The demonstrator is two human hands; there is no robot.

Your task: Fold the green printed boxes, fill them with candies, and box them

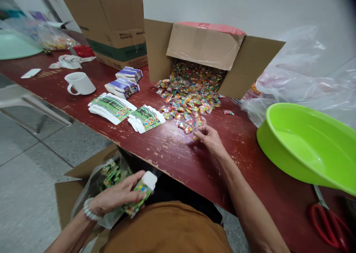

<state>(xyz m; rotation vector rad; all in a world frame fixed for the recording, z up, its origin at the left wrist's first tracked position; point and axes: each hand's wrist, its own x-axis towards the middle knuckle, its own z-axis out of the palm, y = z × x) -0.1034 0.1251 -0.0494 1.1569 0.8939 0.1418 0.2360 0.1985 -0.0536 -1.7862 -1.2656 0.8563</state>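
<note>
My left hand (125, 193) is wrapped around a small green printed candy box (141, 188) with its white end flap up. It is held low, in front of the table edge. Over the table, my right hand (208, 138) pinches a small clear candy packet (194, 135) at the near edge of a heap of candy packets (189, 106). The heap spills from a cardboard carton (205, 47) lying on its side. Flattened green boxes (112, 107) lie left of the heap in a stack, with a second stack of flattened green boxes (146, 118) beside it.
A lime green basin (267, 145) and red-handled scissors (324, 223) are at the right. A white mug (80, 83), purple flattened boxes (122, 87) and a closed carton (116, 30) stand at the left. Below the table edge, a plastic-lined carton (65, 197) contains filled green boxes (111, 173).
</note>
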